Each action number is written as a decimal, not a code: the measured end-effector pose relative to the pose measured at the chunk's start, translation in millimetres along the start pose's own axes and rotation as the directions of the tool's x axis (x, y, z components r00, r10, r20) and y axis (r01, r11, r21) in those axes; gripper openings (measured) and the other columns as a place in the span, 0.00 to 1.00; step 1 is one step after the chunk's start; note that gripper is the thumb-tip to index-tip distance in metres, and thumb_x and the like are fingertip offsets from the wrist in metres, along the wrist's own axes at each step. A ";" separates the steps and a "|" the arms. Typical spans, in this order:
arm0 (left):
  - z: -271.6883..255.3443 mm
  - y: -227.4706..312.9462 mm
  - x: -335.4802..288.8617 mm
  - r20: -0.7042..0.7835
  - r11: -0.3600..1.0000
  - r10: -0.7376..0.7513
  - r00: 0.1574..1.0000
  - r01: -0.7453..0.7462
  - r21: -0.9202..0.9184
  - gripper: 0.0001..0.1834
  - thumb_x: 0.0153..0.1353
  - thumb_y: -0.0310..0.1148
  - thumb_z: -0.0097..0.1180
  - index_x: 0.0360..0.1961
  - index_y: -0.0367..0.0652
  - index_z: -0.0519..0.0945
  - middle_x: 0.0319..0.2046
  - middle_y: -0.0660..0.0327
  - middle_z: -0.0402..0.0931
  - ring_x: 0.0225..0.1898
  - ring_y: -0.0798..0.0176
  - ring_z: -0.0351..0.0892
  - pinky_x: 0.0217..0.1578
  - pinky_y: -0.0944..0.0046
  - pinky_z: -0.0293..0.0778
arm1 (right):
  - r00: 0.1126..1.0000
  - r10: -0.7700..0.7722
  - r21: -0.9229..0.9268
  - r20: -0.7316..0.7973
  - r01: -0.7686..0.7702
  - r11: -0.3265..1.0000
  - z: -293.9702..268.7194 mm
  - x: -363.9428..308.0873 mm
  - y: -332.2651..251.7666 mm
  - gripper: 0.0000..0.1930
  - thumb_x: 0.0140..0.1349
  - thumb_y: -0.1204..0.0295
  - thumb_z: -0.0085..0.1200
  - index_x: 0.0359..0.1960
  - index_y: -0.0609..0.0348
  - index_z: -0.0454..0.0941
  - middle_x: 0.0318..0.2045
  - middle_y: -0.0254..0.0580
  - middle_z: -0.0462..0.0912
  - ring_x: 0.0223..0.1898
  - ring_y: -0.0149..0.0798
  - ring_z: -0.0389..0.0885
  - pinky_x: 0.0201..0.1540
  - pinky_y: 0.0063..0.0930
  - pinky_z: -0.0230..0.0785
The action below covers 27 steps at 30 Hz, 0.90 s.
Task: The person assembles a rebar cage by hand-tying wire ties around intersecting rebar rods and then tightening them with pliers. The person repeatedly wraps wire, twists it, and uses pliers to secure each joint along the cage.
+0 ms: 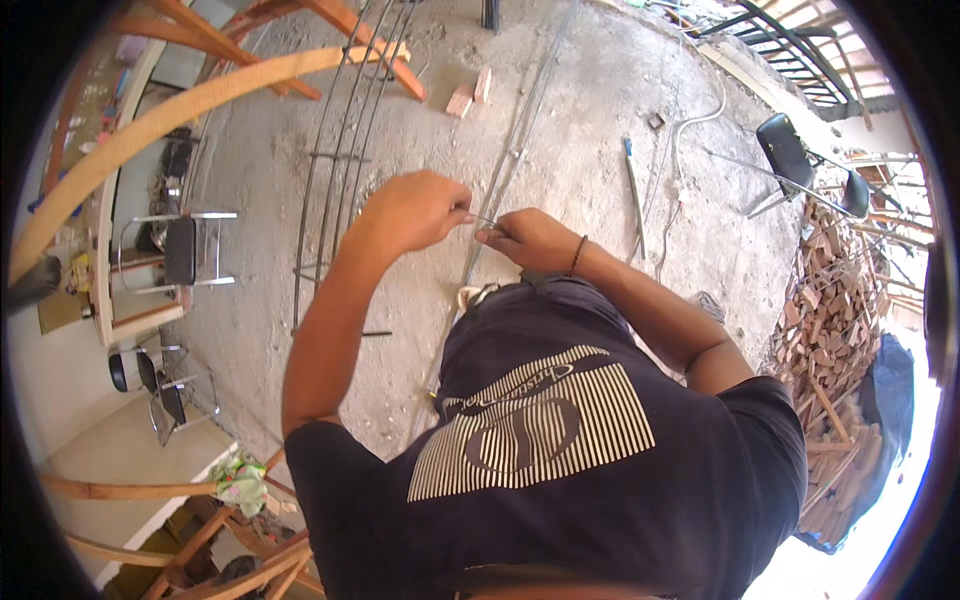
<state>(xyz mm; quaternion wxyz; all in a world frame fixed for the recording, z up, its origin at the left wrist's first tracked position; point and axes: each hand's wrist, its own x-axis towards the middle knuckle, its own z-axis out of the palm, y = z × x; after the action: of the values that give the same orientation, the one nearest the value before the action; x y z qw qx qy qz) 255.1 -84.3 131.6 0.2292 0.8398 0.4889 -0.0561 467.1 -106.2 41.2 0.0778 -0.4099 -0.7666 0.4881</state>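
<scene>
Thin wire [484, 219] between both hands, rebar cage [340, 150] and long rods [510, 165] beyond.

The floor [600, 130] is rough grey concrete, dusty and uneven; a cage of thin steel bars [335, 180] lies on it at the left, running up and away; two long straight rods [520, 140] lie side by side along the middle; two small brick pieces [470, 95] rest near the top, just beside each other; a blue-tipped tool [634, 195] lies to the right, near a pale cable [685, 130]; a heap of wood scraps [835, 330] sits at the far right edge; folding chairs [180, 250] stand at the left.
</scene>
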 end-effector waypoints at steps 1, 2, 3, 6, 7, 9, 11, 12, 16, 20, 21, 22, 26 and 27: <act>-0.2 -2.4 8.8 -0.051 0.999 0.001 0.999 -0.003 -0.045 0.12 0.63 0.43 0.61 0.36 0.47 0.87 0.32 0.50 0.85 0.38 0.43 0.84 0.40 0.46 0.78 | 0.995 0.053 0.034 -0.085 -0.050 0.998 -3.2 6.7 5.1 0.30 0.74 0.50 0.51 0.28 0.70 0.80 0.19 0.61 0.74 0.20 0.46 0.70 0.32 0.45 0.67; 3.4 -1.3 9.5 -0.091 0.995 -0.032 0.995 0.023 -0.095 0.12 0.64 0.43 0.60 0.35 0.47 0.87 0.32 0.50 0.84 0.38 0.43 0.84 0.40 0.46 0.78 | 0.995 0.053 0.105 -0.086 -0.044 0.993 -3.1 7.2 8.5 0.30 0.74 0.50 0.50 0.28 0.71 0.80 0.18 0.59 0.73 0.21 0.43 0.68 0.31 0.45 0.67; 5.8 -1.2 10.8 -0.113 0.997 -0.014 0.993 0.006 -0.073 0.12 0.64 0.43 0.60 0.35 0.46 0.86 0.32 0.50 0.84 0.38 0.43 0.84 0.40 0.45 0.77 | 0.991 0.091 0.156 -0.100 -0.075 0.985 -5.6 8.6 12.6 0.30 0.75 0.51 0.50 0.28 0.71 0.80 0.17 0.56 0.71 0.21 0.41 0.67 0.31 0.44 0.66; 14.4 -4.4 5.8 -0.158 0.999 -0.048 0.986 0.043 -0.031 0.13 0.66 0.42 0.58 0.36 0.44 0.85 0.32 0.49 0.84 0.38 0.43 0.84 0.40 0.45 0.77 | 0.980 0.194 0.194 -0.039 -0.183 0.964 -11.8 5.8 24.0 0.31 0.75 0.50 0.46 0.32 0.74 0.80 0.23 0.64 0.76 0.28 0.54 0.76 0.38 0.48 0.69; 15.4 -8.9 1.1 -0.142 0.998 -0.062 0.988 0.057 -0.042 0.13 0.66 0.41 0.58 0.36 0.43 0.85 0.31 0.49 0.84 0.38 0.43 0.84 0.40 0.44 0.76 | 0.974 0.226 0.185 -0.003 -0.222 0.957 -11.9 3.9 26.8 0.32 0.75 0.49 0.45 0.34 0.75 0.81 0.26 0.69 0.80 0.32 0.62 0.82 0.42 0.50 0.71; 19.7 -16.7 -4.4 -0.116 0.991 -0.087 0.989 0.074 -0.115 0.13 0.66 0.40 0.58 0.38 0.41 0.84 0.34 0.48 0.83 0.39 0.42 0.83 0.41 0.45 0.76 | 0.969 0.241 0.211 -0.050 -0.225 0.951 -9.3 3.3 32.8 0.31 0.76 0.50 0.45 0.38 0.75 0.81 0.29 0.67 0.82 0.35 0.62 0.82 0.45 0.50 0.71; 26.8 -20.8 -3.6 -0.133 0.974 -0.082 0.988 0.051 -0.222 0.14 0.65 0.39 0.59 0.43 0.40 0.84 0.39 0.48 0.84 0.43 0.40 0.82 0.44 0.48 0.75 | 0.962 0.236 0.276 -0.136 -0.192 0.942 -4.9 4.6 38.3 0.30 0.76 0.51 0.44 0.40 0.75 0.81 0.29 0.65 0.83 0.36 0.62 0.82 0.46 0.50 0.71; 35.4 -16.0 0.5 -0.158 0.959 -0.094 0.983 0.047 -0.281 0.14 0.66 0.38 0.59 0.43 0.39 0.83 0.40 0.47 0.84 0.44 0.40 0.82 0.45 0.47 0.75 | 0.958 0.199 0.321 -0.206 -0.126 0.939 -4.2 8.4 41.0 0.30 0.76 0.52 0.44 0.44 0.75 0.81 0.31 0.64 0.83 0.38 0.59 0.83 0.49 0.51 0.70; 84.4 25.3 31.1 -0.481 0.842 -0.192 0.855 -0.108 -0.528 0.12 0.69 0.33 0.56 0.48 0.37 0.82 0.39 0.46 0.84 0.41 0.44 0.85 0.41 0.51 0.77 | 0.933 0.360 0.961 0.003 -0.102 0.257 -18.1 18.9 50.5 0.23 0.78 0.51 0.42 0.36 0.56 0.79 0.27 0.37 0.79 0.27 0.37 0.76 0.37 0.34 0.71; 118.3 54.6 48.2 -0.532 0.737 -0.334 0.778 -0.136 -0.662 0.15 0.71 0.28 0.51 0.56 0.36 0.79 0.31 0.42 0.81 0.33 0.42 0.83 0.36 0.52 0.76 | 0.912 0.355 0.975 -0.206 0.162 0.152 -34.3 26.2 45.7 0.20 0.79 0.51 0.41 0.38 0.53 0.75 0.31 0.37 0.80 0.28 0.32 0.74 0.36 0.29 0.70; 121.0 56.4 48.1 -0.512 0.720 -0.324 0.796 -0.144 -0.679 0.16 0.72 0.28 0.50 0.58 0.36 0.78 0.32 0.42 0.81 0.33 0.43 0.84 0.37 0.52 0.76 | 0.892 0.352 0.953 -0.283 0.221 0.208 -36.6 27.6 44.4 0.20 0.79 0.51 0.41 0.41 0.54 0.76 0.33 0.38 0.80 0.30 0.33 0.75 0.38 0.29 0.71; 122.0 57.3 47.7 -0.466 0.695 -0.320 0.825 -0.130 -0.708 0.17 0.72 0.28 0.50 0.59 0.37 0.78 0.32 0.43 0.81 0.33 0.44 0.84 0.37 0.53 0.77 | 0.860 0.339 0.897 -0.382 0.257 0.360 -39.2 28.1 44.1 0.16 0.78 0.58 0.43 0.46 0.58 0.78 0.33 0.42 0.82 0.34 0.36 0.77 0.46 0.32 0.73; 115.6 52.1 44.4 -0.402 0.640 -0.345 0.848 -0.101 -0.762 0.18 0.74 0.32 0.48 0.59 0.36 0.79 0.31 0.44 0.82 0.33 0.47 0.84 0.37 0.54 0.77 | 0.906 0.089 0.852 -0.414 0.352 0.387 -46.2 24.8 49.9 0.11 0.68 0.67 0.47 0.44 0.59 0.78 0.33 0.41 0.78 0.32 0.38 0.75 0.38 0.32 0.70; 114.4 51.4 43.7 -0.376 0.616 -0.357 0.855 -0.088 -0.783 0.17 0.74 0.33 0.48 0.57 0.36 0.80 0.31 0.44 0.82 0.32 0.47 0.84 0.37 0.55 0.76 | 0.883 0.040 0.817 -0.468 0.415 0.399 -48.3 22.1 51.8 0.09 0.64 0.70 0.48 0.41 0.59 0.77 0.30 0.40 0.76 0.29 0.37 0.73 0.34 0.31 0.69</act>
<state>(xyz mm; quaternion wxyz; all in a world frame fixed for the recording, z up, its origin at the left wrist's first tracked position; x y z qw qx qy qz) 335.9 -121.3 33.0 0.4292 0.6004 0.5699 0.3612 506.3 -47.8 17.6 0.5020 -0.3048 -0.3896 0.7094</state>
